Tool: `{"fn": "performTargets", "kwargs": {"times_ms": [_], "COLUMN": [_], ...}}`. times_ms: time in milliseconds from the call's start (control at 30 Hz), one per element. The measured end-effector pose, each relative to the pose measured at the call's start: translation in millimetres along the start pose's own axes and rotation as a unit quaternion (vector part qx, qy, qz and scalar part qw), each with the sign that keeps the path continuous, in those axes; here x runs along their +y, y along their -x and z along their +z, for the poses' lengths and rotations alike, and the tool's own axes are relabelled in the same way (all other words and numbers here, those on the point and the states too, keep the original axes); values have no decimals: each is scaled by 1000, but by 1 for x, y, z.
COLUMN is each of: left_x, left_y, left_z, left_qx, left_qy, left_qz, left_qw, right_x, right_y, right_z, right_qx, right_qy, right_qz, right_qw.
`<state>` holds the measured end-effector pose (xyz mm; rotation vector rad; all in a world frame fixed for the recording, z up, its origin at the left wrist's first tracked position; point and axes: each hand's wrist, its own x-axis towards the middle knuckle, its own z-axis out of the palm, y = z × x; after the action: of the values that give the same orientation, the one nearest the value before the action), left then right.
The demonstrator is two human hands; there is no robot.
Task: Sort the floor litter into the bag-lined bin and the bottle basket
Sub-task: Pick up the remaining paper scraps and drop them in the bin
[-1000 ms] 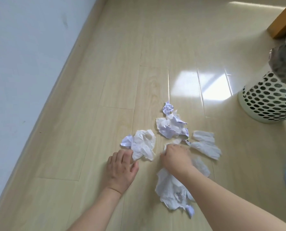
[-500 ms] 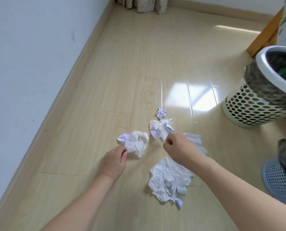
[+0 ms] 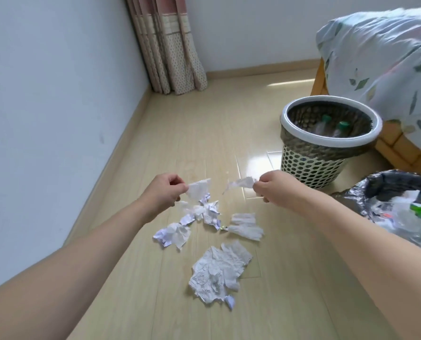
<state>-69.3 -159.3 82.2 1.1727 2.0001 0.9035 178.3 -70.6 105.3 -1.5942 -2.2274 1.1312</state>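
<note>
head view shows the left hand [image 3: 164, 193] and right hand [image 3: 274, 190] raised above the floor [image 3: 140, 278], fingers of each pinched on a tissue scrap [image 3: 199, 188] – the other scrap [image 3: 242, 182] nearer the perforated basket [image 3: 310, 165]. crumpled paper [image 3: 216, 273] lies below them. best to carry both scraps right of that basket, over the bag-lined bin [image 3: 366, 192], before letting go – light tissue drifts.
</note>
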Motion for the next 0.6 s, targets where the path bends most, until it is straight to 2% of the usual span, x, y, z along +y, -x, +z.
{"fn": "performTargets", "kwargs": {"times_ms": [167, 267, 333, 400, 500, 600], "left_x": [105, 158, 194, 224, 249, 251], "left_y": [18, 21, 21, 22, 32, 42], "left_z": [70, 125, 171, 225, 302, 375], "left_qx": [-84, -119, -133, -132, -133, -206], "left_qy": [88, 76, 46, -38, -223, -322], "left_qz": [17, 46, 86, 160, 274, 294], "left_qw": [992, 989, 986, 977, 926, 876], "right_x": [52, 97, 132, 166, 208, 239], "right_y": [15, 30, 45, 61, 80, 90], "right_z": [-89, -130, -154, -174, -196, -208], "right_qx": [62, 63, 52, 48, 58, 66], "right_qy": [-97, -142, -129, -114, -95, -83], "right_qz": [35, 110, 161, 198, 255, 301], "right_qw": [993, 982, 977, 972, 960, 948]}}
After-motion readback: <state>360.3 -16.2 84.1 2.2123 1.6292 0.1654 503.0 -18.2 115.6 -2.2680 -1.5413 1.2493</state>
